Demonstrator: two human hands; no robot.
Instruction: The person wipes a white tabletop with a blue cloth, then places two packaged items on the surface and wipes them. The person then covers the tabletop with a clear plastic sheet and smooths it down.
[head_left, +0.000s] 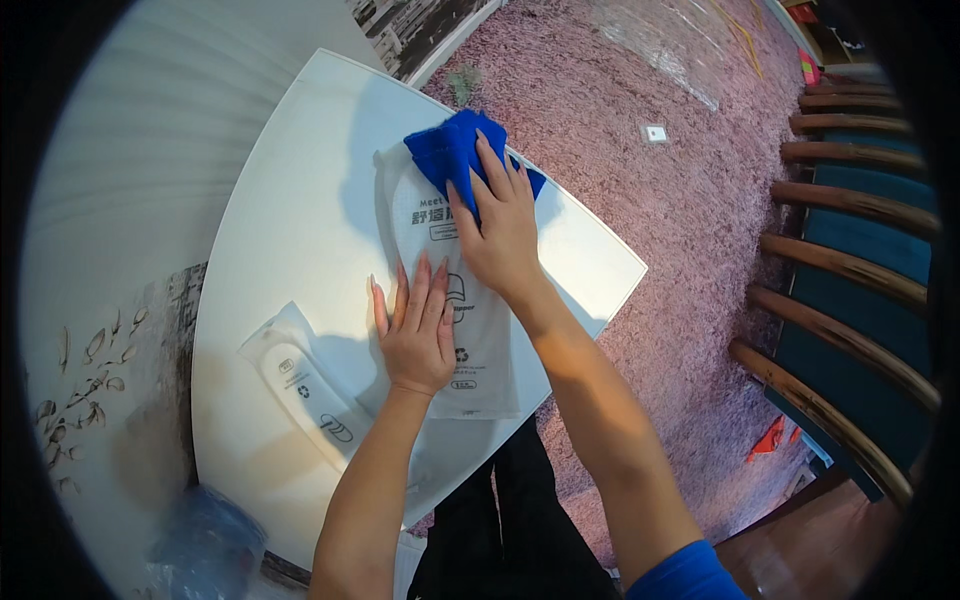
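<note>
A frosted plastic packet of slippers, bearing print, lies flat on a white table. My left hand rests palm down on the packet's middle, fingers spread. At the packet's far end, near the table edge, my right hand lies over a folded blue cloth and holds it against the packet. The cloth and hand cover part of the print. A second slipper packet lies to the left, partly hidden behind my left forearm.
Pinkish shaggy carpet surrounds the table's right side. Clear plastic sheeting and a small white item lie on it. A wooden slatted rail stands at right. A bluish plastic bag sits at lower left.
</note>
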